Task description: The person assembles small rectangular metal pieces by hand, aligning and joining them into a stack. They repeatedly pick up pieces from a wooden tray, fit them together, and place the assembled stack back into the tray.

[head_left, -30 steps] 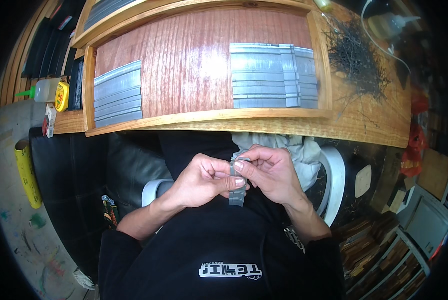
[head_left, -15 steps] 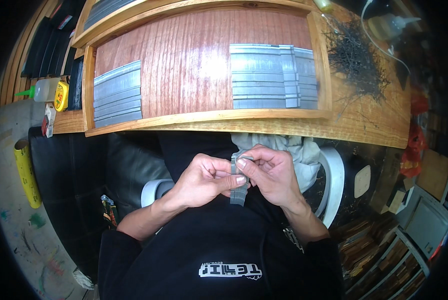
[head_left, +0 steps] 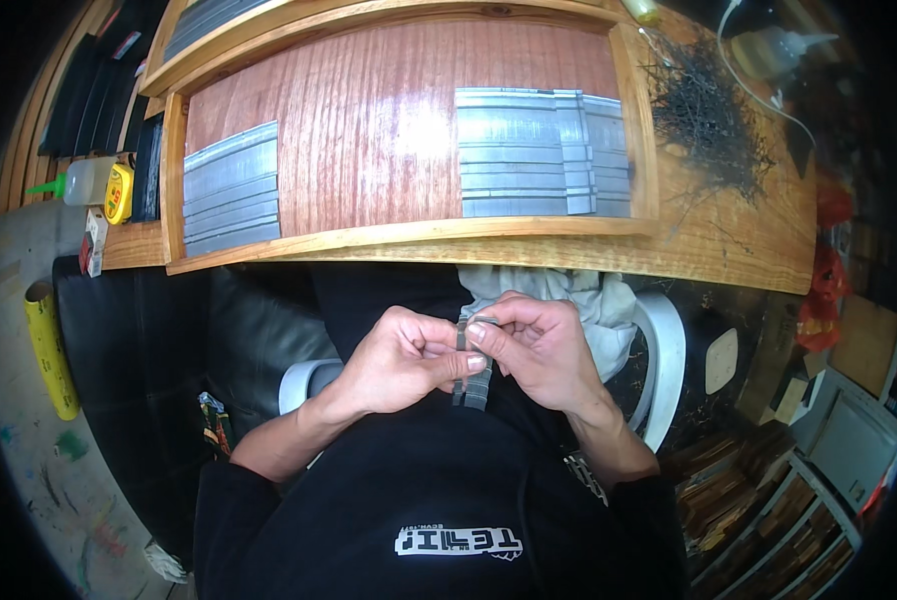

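1. The wooden worktop (head_left: pixel 729 240) curves across the upper frame.
2. On it lies a reddish wooden tray (head_left: pixel 369 130) with a pale rim, filling the upper middle.
3. A stack of grey metal strips (head_left: pixel 529 150) lies in the tray's right part; a smaller grey stack (head_left: pixel 231 190) lies at its left end.
4. A tangle of dark wire (head_left: pixel 709 110) sits at the upper right, beside the tray.
5. A white cloth (head_left: pixel 589 300) shows just below the worktop's edge, behind the hands.
6. The left hand (head_left: pixel 404 360) and the right hand (head_left: pixel 539 350) meet at the centre of the frame, over the person's lap.
7. Both grips are closed, fingertips pinching a small grey metal strip (head_left: pixel 472 385) between them; its lower end hangs below the fingers.
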The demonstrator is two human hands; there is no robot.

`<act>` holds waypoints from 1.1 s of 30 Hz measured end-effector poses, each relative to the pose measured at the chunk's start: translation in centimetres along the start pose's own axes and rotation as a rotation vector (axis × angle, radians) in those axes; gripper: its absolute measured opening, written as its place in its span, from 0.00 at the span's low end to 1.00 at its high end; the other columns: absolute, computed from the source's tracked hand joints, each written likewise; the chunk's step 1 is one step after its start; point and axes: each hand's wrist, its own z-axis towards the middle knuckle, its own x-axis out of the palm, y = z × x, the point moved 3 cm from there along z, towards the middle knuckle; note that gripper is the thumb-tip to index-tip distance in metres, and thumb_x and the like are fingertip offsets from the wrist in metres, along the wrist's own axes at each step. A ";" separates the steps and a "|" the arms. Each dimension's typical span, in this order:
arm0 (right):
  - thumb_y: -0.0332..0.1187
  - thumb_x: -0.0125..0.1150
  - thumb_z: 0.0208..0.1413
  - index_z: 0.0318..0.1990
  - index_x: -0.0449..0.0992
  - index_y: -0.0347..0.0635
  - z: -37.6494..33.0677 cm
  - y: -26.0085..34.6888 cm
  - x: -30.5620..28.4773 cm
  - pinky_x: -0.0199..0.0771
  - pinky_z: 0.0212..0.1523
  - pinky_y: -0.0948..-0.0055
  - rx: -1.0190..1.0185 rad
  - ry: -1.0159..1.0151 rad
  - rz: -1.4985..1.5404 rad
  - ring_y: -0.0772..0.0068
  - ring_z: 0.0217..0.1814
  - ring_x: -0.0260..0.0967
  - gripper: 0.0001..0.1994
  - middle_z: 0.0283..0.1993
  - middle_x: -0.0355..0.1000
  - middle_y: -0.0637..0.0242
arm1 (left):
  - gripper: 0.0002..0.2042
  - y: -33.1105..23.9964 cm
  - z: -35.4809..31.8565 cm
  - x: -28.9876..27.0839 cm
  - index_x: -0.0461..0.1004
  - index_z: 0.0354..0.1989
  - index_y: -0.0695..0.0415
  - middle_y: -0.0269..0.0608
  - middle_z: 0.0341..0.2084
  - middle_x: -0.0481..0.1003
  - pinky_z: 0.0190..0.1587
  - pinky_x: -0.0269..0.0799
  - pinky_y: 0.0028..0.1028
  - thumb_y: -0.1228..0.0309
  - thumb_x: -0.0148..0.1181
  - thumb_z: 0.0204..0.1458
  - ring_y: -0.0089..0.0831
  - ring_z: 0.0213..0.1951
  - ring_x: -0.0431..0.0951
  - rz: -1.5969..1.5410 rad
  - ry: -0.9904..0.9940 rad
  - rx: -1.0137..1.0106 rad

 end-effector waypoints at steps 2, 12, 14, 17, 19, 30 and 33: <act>0.25 0.67 0.65 0.42 0.84 0.29 0.1 -0.3 0.0 0.78 0.37 0.81 -0.033 -0.003 -0.035 0.83 0.36 0.77 0.06 0.38 0.79 0.66 | 0.06 0.2 0.1 -0.1 0.85 0.43 0.64 0.36 0.31 0.84 0.36 0.81 0.21 0.75 0.68 0.62 0.17 0.32 0.81 0.006 0.006 0.003; 0.22 0.66 0.64 0.42 0.82 0.27 0.1 -0.5 0.3 0.77 0.34 0.82 -0.043 -0.047 0.018 0.83 0.34 0.76 0.05 0.37 0.77 0.66 | 0.05 0.2 0.1 -0.1 0.85 0.43 0.64 0.36 0.31 0.84 0.35 0.80 0.21 0.75 0.67 0.62 0.16 0.31 0.80 0.002 -0.006 0.025; 0.22 0.65 0.64 0.43 0.82 0.26 0.0 -0.7 0.1 0.77 0.35 0.82 -0.040 -0.050 -0.001 0.82 0.35 0.76 0.05 0.37 0.77 0.66 | 0.05 0.0 0.0 0.0 0.85 0.43 0.64 0.36 0.31 0.84 0.36 0.80 0.21 0.76 0.67 0.63 0.17 0.32 0.81 0.013 -0.016 0.000; 0.22 0.64 0.65 0.43 0.82 0.26 -0.4 -0.2 -0.1 0.78 0.36 0.81 -0.055 -0.058 0.109 0.82 0.36 0.77 0.05 0.38 0.77 0.65 | 0.05 -0.2 -0.1 0.0 0.85 0.44 0.64 0.37 0.31 0.84 0.37 0.80 0.21 0.77 0.66 0.62 0.17 0.32 0.81 0.088 -0.054 0.038; 0.21 0.63 0.66 0.43 0.82 0.26 -0.8 0.9 -0.8 0.79 0.38 0.80 -0.036 -0.071 0.051 0.81 0.38 0.76 0.05 0.39 0.78 0.64 | 0.07 -0.6 -0.1 0.4 0.84 0.46 0.65 0.41 0.33 0.85 0.40 0.81 0.23 0.78 0.66 0.62 0.23 0.36 0.84 0.041 -0.100 0.062; 0.28 0.70 0.62 0.43 0.85 0.32 -3.4 13.9 -16.5 0.60 0.20 0.83 -0.466 -0.710 -0.002 0.85 0.19 0.63 0.08 0.29 0.78 0.66 | 0.11 -1.0 0.0 -0.3 0.80 0.51 0.68 0.54 0.38 0.85 0.45 0.85 0.32 0.74 0.63 0.65 0.40 0.42 0.88 -0.048 -0.046 0.153; 0.27 0.71 0.60 0.44 0.85 0.32 -4.7 11.6 -12.7 0.64 0.21 0.85 -0.278 -0.634 -0.108 0.85 0.21 0.67 0.08 0.31 0.81 0.64 | 0.11 -1.0 -0.2 -0.2 0.80 0.51 0.69 0.55 0.39 0.85 0.46 0.85 0.33 0.75 0.62 0.65 0.41 0.43 0.88 -0.081 -0.041 0.132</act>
